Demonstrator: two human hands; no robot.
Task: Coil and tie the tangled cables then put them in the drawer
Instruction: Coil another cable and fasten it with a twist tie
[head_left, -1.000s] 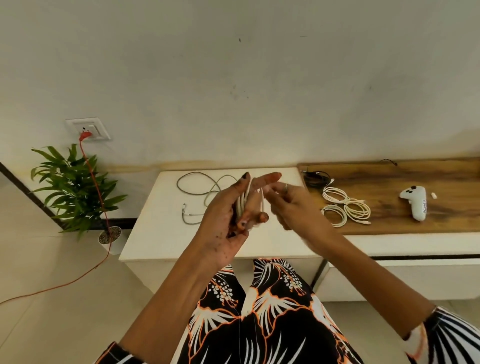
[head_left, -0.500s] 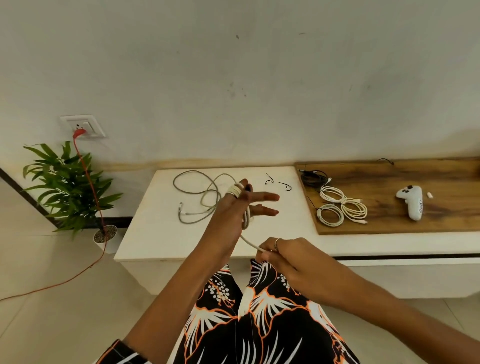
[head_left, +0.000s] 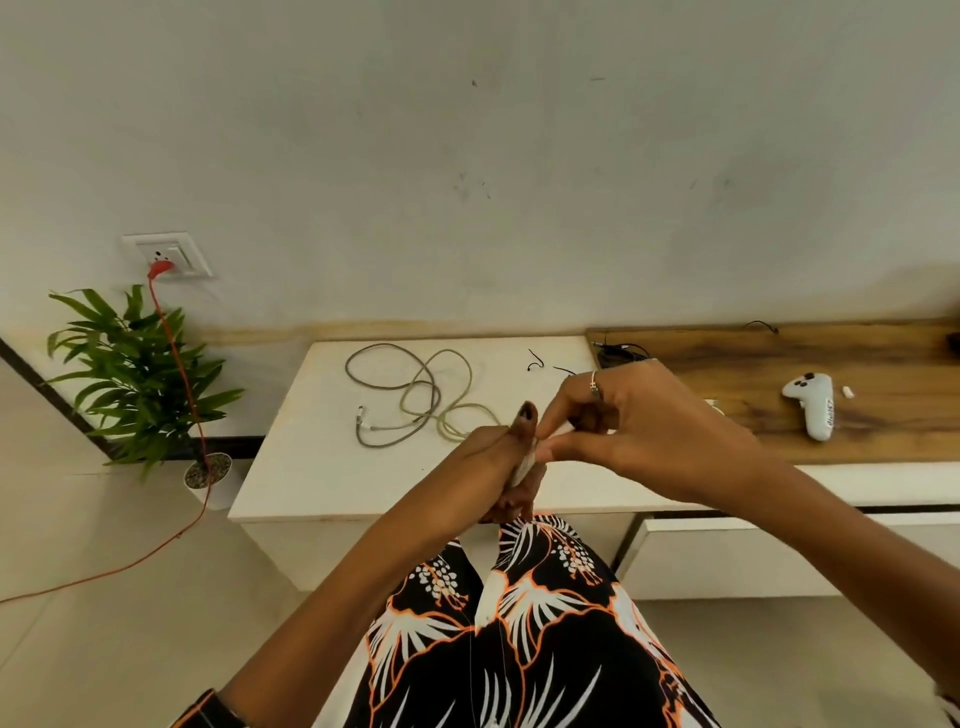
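**Both hands working a white cable above the table edge**

The left hand (head_left: 498, 462) is closing its grip around a small bundle of white cable (head_left: 524, 460), thumb raised and fingers curled under it. The right hand (head_left: 644, 426) is meeting it from the right, its grip pinching together on the cable's upper end just beside the left thumb. The bundle is sitting between the two grips, mostly hidden, over the front edge of the white table (head_left: 311, 467). Beyond and to the left of the left grip, a loose grey-green cable (head_left: 415, 395) is lying in open loops on the table. Just beyond the right grip, two thin black ties (head_left: 535, 361) are lying on the white top. Well to the right of the right grip, a white controller (head_left: 813, 405) is resting on the wooden board (head_left: 883, 364).
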